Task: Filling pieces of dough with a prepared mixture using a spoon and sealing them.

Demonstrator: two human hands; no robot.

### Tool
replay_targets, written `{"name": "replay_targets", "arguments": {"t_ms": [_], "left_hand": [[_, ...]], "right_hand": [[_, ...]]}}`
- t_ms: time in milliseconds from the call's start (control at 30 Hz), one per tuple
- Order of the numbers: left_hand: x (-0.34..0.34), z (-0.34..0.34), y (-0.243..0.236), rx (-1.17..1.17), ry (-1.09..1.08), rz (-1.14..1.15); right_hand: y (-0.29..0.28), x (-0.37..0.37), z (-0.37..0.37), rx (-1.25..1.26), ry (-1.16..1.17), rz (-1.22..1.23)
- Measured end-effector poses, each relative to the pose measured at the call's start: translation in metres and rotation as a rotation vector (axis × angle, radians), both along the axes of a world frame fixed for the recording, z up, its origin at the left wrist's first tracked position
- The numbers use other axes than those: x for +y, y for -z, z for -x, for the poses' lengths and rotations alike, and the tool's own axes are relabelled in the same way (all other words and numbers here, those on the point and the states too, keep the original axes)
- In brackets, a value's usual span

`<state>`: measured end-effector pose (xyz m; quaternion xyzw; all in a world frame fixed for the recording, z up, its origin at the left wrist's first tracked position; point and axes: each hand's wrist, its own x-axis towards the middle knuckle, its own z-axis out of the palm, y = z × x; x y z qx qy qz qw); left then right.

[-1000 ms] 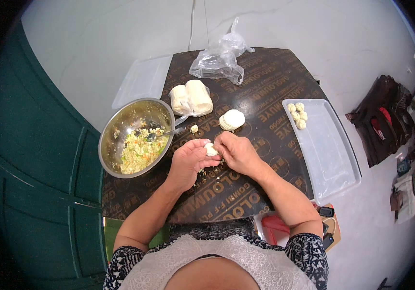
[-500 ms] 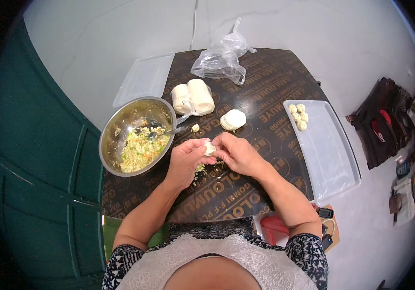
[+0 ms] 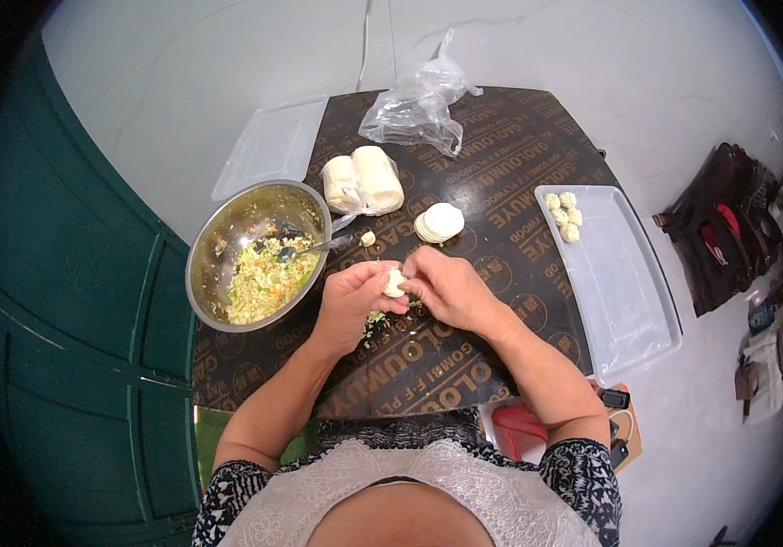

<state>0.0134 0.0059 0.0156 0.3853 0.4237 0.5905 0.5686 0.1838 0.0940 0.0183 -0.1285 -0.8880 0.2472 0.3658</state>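
White dough [image 3: 395, 283] sits between the hands [image 3: 348, 305] [image 3: 455, 290] (pinched by both).

Patterned sleeves [image 3: 581, 476], white lace collar [image 3: 341, 476]

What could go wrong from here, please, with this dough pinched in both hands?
The dough might tear where the left hand and right hand pinch it. The spoon sticks out over the rim of the bowl near the left hand, so a bump could flick out filling. The tray lies along the table's right edge; a knock might shift it off.
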Motion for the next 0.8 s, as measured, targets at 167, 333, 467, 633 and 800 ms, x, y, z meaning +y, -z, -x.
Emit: {"name": "replay_targets", "arguments": {"t_ms": [167,333,467,633,800], "left_hand": [[0.002,-0.006,0.001,-0.052,-0.055,-0.126],[0.002,0.001,0.007,0.086,-0.006,-0.148],[0.002,0.002,0.009,0.146,0.0,-0.141],[0.004,0.006,0.009,0.214,0.005,-0.111],[0.0,-0.009,-0.003,-0.079,-0.039,-0.084]], "right_hand": [[-0.006,-0.003,-0.003,-0.058,0.094,0.157],[-0.008,-0.003,-0.003,-0.103,0.052,0.001],[-0.007,-0.002,-0.003,-0.152,0.032,-0.125],[-0.006,-0.002,-0.001,-0.078,0.026,-0.12],[0.0,-0.002,0.0,0.002,0.09,0.02]]}}
